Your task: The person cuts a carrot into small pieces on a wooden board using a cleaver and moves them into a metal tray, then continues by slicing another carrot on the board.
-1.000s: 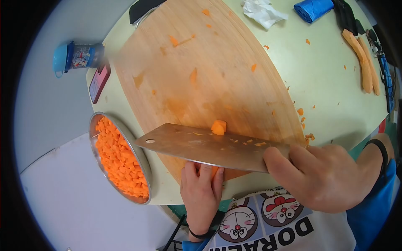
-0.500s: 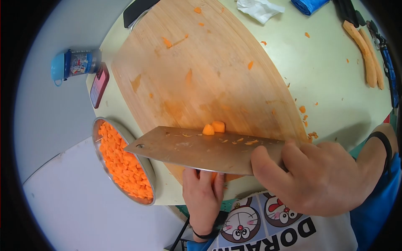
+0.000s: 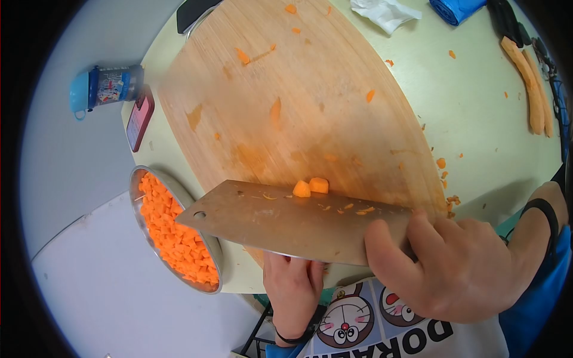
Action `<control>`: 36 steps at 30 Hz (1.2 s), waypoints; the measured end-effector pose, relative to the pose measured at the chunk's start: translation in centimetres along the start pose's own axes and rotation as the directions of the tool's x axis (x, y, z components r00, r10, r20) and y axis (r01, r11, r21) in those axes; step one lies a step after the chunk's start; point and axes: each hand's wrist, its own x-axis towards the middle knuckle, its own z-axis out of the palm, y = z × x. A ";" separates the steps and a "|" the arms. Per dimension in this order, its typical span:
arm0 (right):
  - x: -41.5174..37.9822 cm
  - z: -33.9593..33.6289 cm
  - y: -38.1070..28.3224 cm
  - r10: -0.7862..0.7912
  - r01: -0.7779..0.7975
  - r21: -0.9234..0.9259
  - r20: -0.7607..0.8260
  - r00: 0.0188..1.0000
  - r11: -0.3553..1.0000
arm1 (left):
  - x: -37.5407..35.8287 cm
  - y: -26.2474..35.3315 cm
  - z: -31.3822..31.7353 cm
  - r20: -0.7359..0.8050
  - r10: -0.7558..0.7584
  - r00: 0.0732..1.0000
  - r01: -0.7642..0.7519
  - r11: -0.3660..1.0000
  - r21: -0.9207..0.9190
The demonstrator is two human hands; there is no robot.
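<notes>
A wide metal cleaver (image 3: 286, 221) lies across the near end of the wooden cutting board (image 3: 286, 89), its flat side facing up toward me. My right hand (image 3: 453, 262) is closed on its handle end at the right. Below the blade is my left hand (image 3: 292, 292), with its fingertips hidden under the cleaver; what they touch cannot be seen. Two carrot pieces (image 3: 310, 187) rest by the blade's upper edge, and thin orange scraps stick to the metal. Left of the board, a metal bowl (image 3: 218, 262) holds many diced carrot pieces.
A bottle with a blue cap (image 3: 107, 88) and a red-edged phone (image 3: 140, 121) are at the left. Crumpled tissue (image 3: 387, 14), a blue roll (image 3: 455, 8) and two long peeled carrots or roots (image 3: 528, 83) lie at the upper right. Orange scraps dot the table (image 3: 477, 113).
The cleaver's near edge has tilted slightly lower, covering the orange piece that showed by my left fingertips. The board and table items appear shifted slightly right in view.
</notes>
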 end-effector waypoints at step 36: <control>3.0 -0.4 0.1 0.045 -0.055 0.050 0.190 0.981 0.997 | 0.5 0.4 -0.1 -0.055 0.008 0.998 -0.006 0.999 0.043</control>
